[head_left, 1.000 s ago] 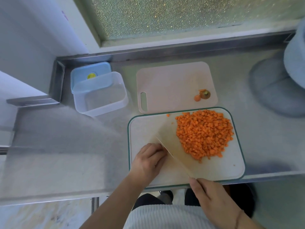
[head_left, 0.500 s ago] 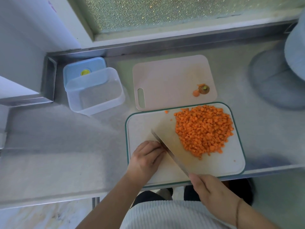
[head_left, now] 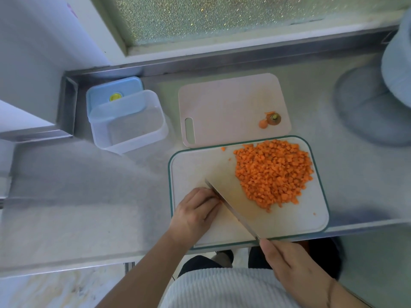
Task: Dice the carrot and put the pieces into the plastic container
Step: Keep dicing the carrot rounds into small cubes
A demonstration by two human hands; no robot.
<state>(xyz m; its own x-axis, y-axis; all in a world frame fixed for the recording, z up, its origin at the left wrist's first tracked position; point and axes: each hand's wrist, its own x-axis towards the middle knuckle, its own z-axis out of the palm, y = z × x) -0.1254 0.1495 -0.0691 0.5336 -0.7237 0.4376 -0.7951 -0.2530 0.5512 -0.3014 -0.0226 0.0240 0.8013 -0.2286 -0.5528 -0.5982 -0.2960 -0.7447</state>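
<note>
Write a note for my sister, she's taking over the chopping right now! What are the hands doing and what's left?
Left hand: fingers curled on the green-rimmed board, against the knife; what it holds is hidden.
Right hand: grips the knife handle.
Done: a big pile of diced carrot on the board; carrot ends on the pink board.
Left: finish any last bit, then move the dice into the empty plastic container.

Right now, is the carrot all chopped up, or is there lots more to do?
Mostly chopped: a big pile of carrot cubes sits on the cutting board. The left hand is curled over a last bit by the knife, which the right hand holds, so cutting is nearly over. The plastic container looks empty, so all the pieces need moving in.
</note>
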